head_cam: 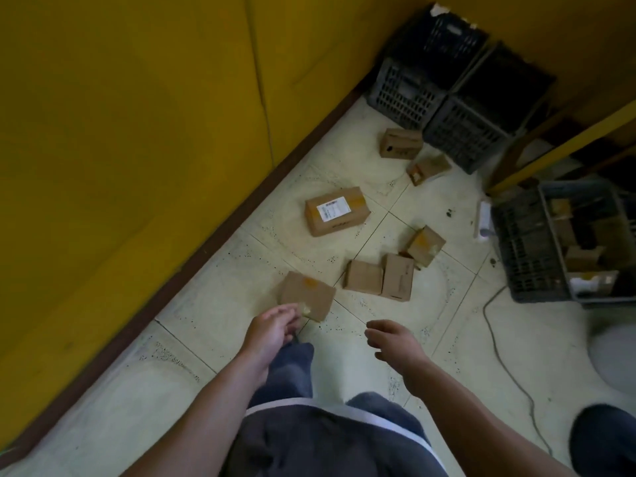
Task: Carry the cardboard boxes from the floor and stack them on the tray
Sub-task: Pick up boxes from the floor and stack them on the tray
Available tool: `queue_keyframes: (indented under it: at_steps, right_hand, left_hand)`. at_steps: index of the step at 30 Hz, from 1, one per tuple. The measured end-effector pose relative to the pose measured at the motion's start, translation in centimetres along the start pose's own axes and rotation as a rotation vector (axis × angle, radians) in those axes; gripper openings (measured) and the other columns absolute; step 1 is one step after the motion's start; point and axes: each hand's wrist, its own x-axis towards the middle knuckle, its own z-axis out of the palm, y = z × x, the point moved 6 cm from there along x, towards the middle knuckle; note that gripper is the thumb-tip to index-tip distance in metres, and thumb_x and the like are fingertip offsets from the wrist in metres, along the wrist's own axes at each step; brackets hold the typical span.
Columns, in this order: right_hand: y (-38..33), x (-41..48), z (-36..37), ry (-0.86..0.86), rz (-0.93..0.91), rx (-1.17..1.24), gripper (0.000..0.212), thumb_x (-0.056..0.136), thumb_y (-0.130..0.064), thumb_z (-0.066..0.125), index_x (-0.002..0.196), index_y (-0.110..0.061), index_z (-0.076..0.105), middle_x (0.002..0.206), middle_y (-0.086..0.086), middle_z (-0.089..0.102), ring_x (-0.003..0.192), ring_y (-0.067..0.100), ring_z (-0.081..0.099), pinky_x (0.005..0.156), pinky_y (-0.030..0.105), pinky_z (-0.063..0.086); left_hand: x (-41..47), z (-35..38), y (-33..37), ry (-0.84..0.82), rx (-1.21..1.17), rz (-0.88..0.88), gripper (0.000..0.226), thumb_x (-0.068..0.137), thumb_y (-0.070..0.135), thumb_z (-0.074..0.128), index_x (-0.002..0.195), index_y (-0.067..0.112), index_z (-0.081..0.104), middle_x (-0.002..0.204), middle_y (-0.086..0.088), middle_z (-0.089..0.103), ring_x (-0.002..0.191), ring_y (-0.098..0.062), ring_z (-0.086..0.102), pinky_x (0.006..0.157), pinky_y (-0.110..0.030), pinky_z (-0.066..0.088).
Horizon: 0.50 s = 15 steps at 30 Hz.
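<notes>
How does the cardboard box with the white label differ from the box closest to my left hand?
The labelled box carries a white shipping label on top; the nearest box shows only an orange mark. The labelled box looks bigger, the nearest box smaller. The labelled box lies alone farther off; the nearest box sits by the fingertips of the left hand. Both are closed brown cardboard on the tiled floor.

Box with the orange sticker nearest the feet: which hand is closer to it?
Left. The left hand is at the near corner of the box; the right hand hangs apart, off to its right.
</notes>
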Motion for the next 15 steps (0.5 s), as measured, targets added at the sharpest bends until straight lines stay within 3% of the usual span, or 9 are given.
queue_keyframes:
  at_steps: [2,8,15]
  right_hand:
    - [-2.1,2.6,-0.4,0.018,0.010,0.000,0.035,0.096,-0.018,0.057,0.130,-0.011,0.058,0.118,0.002,0.063,0.105,0.015,0.060,0.099,0.036,0.049]
    - [-5.6,11.8,-1.2,-0.045,0.083,0.008,0.017,0.096,-0.025,0.057,0.112,-0.026,0.064,0.116,0.005,0.064,0.105,0.020,0.061,0.090,0.036,0.053]
    - [-6.9,25.9,-2.8,-0.071,0.175,-0.045,0.024,0.096,-0.025,0.055,0.119,-0.023,0.063,0.114,0.004,0.062,0.104,0.022,0.059,0.096,0.040,0.050]
  left_hand:
    - [2.8,0.3,2.5,-0.022,0.030,0.003,0.020,0.102,0.020,0.046,0.103,0.030,0.063,0.109,0.005,0.068,0.102,-0.012,0.062,0.087,-0.028,0.050]
    - [12.9,2.0,6.9,-0.042,0.051,-0.052,0.025,0.102,0.018,0.044,0.120,0.021,0.061,0.113,0.004,0.066,0.102,-0.010,0.061,0.077,-0.020,0.047]
    - [23.9,6.1,6.0,-0.002,0.005,-0.157,0.025,0.102,0.019,0.045,0.120,0.021,0.061,0.113,0.004,0.067,0.102,-0.009,0.062,0.077,-0.021,0.049]
